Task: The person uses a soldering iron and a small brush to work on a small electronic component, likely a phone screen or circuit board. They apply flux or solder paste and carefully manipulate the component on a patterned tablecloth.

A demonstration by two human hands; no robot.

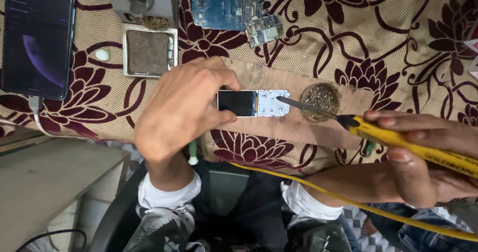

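The table [408,43] is covered by a beige cloth patterned with dark red flowers, and a worn wooden board [294,125] is laid across its near edge. At the far left a large smartphone [37,38] with a lit dark screen is seen, a cable plugged into its lower end. The left hand [181,107] is placed over the left end of the board, its fingers and thumb closed on the left edge of a small phone board [254,103], which is made up of a dark screen and a white keypad panel and lies flat on the wood. The right hand [423,152] is wrapped around a yellow soldering iron [398,138], held at a low slant; its metal tip is set on the right end of the keypad panel, and its yellow cord is trailed back across the lap. A blue circuit board [226,8] with a smaller green piece beside it is seen at the far edge. A square metal tray holding a brown sponge [148,51] is placed just behind the left hand. A small round tin [321,99] with a dull, lumpy filling is set on the wood, just behind the iron's shaft. A small white blob [102,55] lies between smartphone and sponge.
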